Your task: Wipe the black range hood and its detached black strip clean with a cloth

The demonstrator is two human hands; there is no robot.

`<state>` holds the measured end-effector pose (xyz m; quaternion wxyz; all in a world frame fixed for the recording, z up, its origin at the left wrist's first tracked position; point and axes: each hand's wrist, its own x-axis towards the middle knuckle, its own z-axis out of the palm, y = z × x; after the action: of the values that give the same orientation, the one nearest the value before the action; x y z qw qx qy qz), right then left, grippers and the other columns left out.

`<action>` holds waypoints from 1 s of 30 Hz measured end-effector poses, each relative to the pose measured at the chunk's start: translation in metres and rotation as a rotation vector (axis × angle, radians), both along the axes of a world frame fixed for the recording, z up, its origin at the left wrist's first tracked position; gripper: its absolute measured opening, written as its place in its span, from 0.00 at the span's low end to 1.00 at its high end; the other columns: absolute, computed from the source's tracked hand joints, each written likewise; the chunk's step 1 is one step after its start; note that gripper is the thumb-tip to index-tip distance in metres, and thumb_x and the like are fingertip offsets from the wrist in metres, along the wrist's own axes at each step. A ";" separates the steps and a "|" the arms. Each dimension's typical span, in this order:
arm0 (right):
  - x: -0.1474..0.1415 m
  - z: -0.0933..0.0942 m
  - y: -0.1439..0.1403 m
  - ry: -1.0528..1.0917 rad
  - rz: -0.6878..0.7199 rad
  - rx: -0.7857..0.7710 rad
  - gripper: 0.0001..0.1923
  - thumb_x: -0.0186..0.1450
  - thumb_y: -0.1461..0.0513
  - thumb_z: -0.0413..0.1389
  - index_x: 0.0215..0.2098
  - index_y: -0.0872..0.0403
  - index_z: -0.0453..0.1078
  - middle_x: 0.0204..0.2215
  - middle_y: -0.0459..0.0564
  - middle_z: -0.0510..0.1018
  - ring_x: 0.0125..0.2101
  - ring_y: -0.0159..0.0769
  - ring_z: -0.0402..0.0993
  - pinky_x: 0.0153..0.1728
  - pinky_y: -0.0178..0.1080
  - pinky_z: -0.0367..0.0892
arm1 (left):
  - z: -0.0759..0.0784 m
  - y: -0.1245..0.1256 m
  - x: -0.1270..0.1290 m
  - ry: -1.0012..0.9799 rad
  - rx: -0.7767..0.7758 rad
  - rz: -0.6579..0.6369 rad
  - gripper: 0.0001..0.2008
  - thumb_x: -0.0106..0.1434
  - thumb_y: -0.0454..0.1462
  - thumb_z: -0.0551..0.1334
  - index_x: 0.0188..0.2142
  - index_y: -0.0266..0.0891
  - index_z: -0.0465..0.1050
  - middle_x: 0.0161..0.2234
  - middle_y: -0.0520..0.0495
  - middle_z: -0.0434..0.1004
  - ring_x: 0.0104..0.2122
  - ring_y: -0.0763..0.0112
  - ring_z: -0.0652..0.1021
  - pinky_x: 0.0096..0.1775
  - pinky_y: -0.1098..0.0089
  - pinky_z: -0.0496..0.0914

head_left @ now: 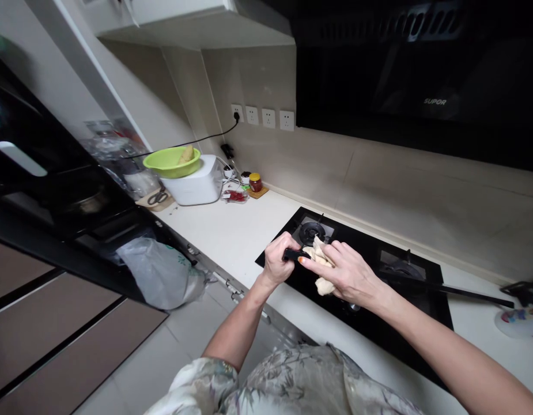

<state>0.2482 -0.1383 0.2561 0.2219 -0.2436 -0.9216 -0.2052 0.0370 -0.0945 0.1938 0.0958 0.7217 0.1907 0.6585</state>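
Observation:
My left hand (pixel 280 257) is closed around one end of a black bar (pixel 294 254) above the stove's left side. In my right hand (pixel 346 268) is a crumpled cream cloth (pixel 325 286), pressed around the bar just beside the left hand. Past the right wrist a long narrow black bar (pixel 469 293) slants out over the stove's right side. It lines up with the piece in my left hand and looks like the same bar, though my right hand hides the middle. Below is the black gas stove (pixel 393 337), with a round burner (pixel 312 232) just beyond my hands.
Left on the white counter (pixel 214 225) are a white appliance (pixel 192 187) bearing a green basin (pixel 171 164), scissors (pixel 157 198) and a yellow-lidded jar (pixel 255 183). A plastic bag (pixel 160 274) hangs nearby. A bottle (pixel 519 320) lies right. The range hood (pixel 413 75) overhangs.

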 end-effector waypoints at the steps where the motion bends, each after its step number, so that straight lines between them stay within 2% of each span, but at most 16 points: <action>1: -0.002 0.000 0.001 0.001 0.003 0.003 0.27 0.65 0.66 0.55 0.63 0.46 0.69 0.41 0.54 0.70 0.37 0.39 0.59 0.38 0.40 0.55 | 0.000 0.000 0.000 -0.005 0.000 -0.001 0.09 0.63 0.25 0.58 0.33 0.40 0.68 0.28 0.49 0.73 0.29 0.69 0.75 0.31 0.68 0.70; 3: -0.006 0.000 0.002 -0.005 0.007 0.010 0.25 0.67 0.65 0.55 0.62 0.46 0.70 0.40 0.54 0.70 0.38 0.39 0.59 0.39 0.40 0.55 | 0.001 0.002 0.000 -0.009 0.007 -0.004 0.07 0.63 0.27 0.60 0.33 0.40 0.68 0.28 0.49 0.72 0.29 0.69 0.75 0.31 0.68 0.70; 6: -0.004 0.000 0.002 -0.024 -0.004 0.005 0.22 0.65 0.65 0.57 0.58 0.47 0.73 0.40 0.55 0.71 0.38 0.40 0.59 0.39 0.40 0.55 | 0.002 0.002 0.000 0.001 0.017 -0.006 0.09 0.62 0.25 0.57 0.33 0.40 0.68 0.28 0.49 0.73 0.29 0.69 0.75 0.31 0.69 0.70; 9: 0.004 -0.001 0.002 -0.009 0.032 -0.052 0.24 0.64 0.66 0.57 0.58 0.47 0.73 0.39 0.54 0.71 0.38 0.40 0.60 0.39 0.40 0.56 | 0.003 0.002 0.001 0.016 0.024 -0.005 0.11 0.60 0.23 0.55 0.33 0.39 0.68 0.28 0.49 0.73 0.29 0.70 0.75 0.31 0.69 0.70; 11: 0.009 -0.003 0.003 0.071 0.097 -0.107 0.26 0.66 0.66 0.54 0.62 0.46 0.70 0.39 0.54 0.71 0.37 0.39 0.61 0.39 0.40 0.58 | 0.004 0.002 0.001 0.020 0.028 -0.002 0.10 0.61 0.23 0.56 0.33 0.40 0.68 0.28 0.49 0.73 0.29 0.70 0.76 0.31 0.68 0.71; 15: 0.009 -0.007 0.007 0.294 0.178 -0.144 0.23 0.72 0.63 0.49 0.64 0.54 0.64 0.43 0.58 0.73 0.39 0.40 0.65 0.40 0.42 0.63 | 0.006 0.004 0.001 0.016 0.020 0.009 0.11 0.61 0.23 0.56 0.32 0.40 0.66 0.28 0.49 0.73 0.28 0.70 0.75 0.30 0.69 0.70; 19: -0.008 -0.003 0.010 0.251 0.154 -0.084 0.14 0.74 0.62 0.46 0.49 0.55 0.72 0.42 0.58 0.74 0.38 0.40 0.64 0.39 0.41 0.62 | 0.007 0.004 0.003 0.024 0.020 0.029 0.11 0.62 0.23 0.55 0.31 0.40 0.64 0.27 0.49 0.70 0.28 0.70 0.73 0.30 0.69 0.67; 21: -0.024 0.004 0.014 0.226 0.149 -0.047 0.13 0.74 0.63 0.45 0.41 0.56 0.72 0.39 0.57 0.73 0.35 0.38 0.62 0.37 0.40 0.60 | 0.007 0.003 0.004 0.036 0.022 0.074 0.10 0.63 0.26 0.57 0.30 0.41 0.62 0.26 0.51 0.67 0.26 0.72 0.69 0.28 0.70 0.64; 24: -0.047 0.014 0.022 0.212 0.153 -0.034 0.14 0.74 0.64 0.45 0.35 0.55 0.70 0.33 0.53 0.70 0.33 0.37 0.58 0.36 0.39 0.57 | 0.008 0.003 0.003 0.047 0.049 0.155 0.10 0.65 0.30 0.60 0.30 0.41 0.60 0.26 0.53 0.62 0.24 0.73 0.65 0.26 0.71 0.60; 27: -0.051 0.016 0.028 0.241 0.169 -0.153 0.11 0.70 0.67 0.46 0.35 0.54 0.68 0.32 0.51 0.68 0.33 0.37 0.58 0.36 0.39 0.58 | 0.008 0.005 0.001 0.042 0.043 0.191 0.11 0.65 0.31 0.62 0.29 0.41 0.59 0.25 0.54 0.61 0.23 0.74 0.63 0.25 0.72 0.59; 30: -0.034 0.011 0.029 0.331 0.184 -0.369 0.09 0.66 0.69 0.47 0.38 0.53 0.67 0.34 0.50 0.69 0.35 0.36 0.62 0.37 0.37 0.60 | 0.003 0.008 0.000 0.016 0.008 0.151 0.10 0.63 0.27 0.59 0.30 0.41 0.61 0.26 0.53 0.63 0.25 0.74 0.66 0.27 0.72 0.62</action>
<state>0.2140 -0.1088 0.2667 0.3392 -0.2256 -0.9128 0.0298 0.0374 -0.0867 0.1971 0.0415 0.7109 0.2429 0.6586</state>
